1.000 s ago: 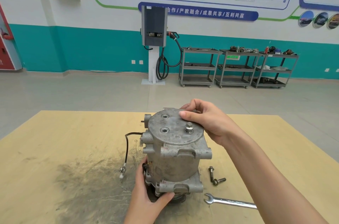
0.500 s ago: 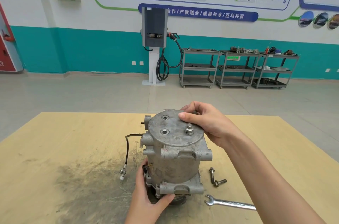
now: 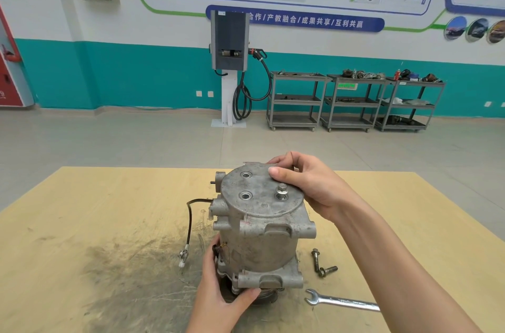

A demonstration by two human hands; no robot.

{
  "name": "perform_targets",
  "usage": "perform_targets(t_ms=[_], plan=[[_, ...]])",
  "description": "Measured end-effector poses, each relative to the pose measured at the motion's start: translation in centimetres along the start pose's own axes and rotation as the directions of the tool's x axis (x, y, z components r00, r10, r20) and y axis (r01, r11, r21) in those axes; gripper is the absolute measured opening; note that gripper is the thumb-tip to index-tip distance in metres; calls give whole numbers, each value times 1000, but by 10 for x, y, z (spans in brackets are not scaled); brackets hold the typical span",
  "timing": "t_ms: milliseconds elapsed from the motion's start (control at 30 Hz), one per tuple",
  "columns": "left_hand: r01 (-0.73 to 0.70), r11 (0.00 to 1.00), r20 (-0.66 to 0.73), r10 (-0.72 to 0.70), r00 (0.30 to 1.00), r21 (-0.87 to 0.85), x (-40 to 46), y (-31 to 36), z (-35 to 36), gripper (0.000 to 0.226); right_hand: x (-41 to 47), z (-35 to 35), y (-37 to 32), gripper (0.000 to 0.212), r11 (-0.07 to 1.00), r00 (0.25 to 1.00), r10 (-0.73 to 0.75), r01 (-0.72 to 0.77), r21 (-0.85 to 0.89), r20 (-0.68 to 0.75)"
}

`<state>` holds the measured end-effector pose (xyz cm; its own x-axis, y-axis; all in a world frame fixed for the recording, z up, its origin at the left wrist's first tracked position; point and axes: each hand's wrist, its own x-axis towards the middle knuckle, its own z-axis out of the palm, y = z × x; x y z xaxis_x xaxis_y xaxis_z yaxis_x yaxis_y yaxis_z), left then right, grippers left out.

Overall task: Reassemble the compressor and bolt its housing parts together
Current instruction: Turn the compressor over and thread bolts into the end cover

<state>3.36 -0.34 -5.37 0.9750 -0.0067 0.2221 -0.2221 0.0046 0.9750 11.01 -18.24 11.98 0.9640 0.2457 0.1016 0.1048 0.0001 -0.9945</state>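
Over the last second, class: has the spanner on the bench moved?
No. The spanner lies in the same spot, its open end just below the two loose bolts and right of the compressor base, as before.

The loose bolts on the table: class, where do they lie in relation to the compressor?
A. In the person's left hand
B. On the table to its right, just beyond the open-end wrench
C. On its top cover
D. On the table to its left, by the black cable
B: two loose bolts lie on the table right of the compressor, just beyond the wrench.
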Motion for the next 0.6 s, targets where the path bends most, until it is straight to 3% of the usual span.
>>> perform_targets(t_ms=[233,600], plan=[[-2,1000,-4,2,1000,-6,0,0,2,110,-4,-8,1,24,998,993,32,-39,57,117],[-1,1000,-16,1,1000,-24,0,-2,2,102,0,-4,6,25,998,1000,-13,12,67,7]])
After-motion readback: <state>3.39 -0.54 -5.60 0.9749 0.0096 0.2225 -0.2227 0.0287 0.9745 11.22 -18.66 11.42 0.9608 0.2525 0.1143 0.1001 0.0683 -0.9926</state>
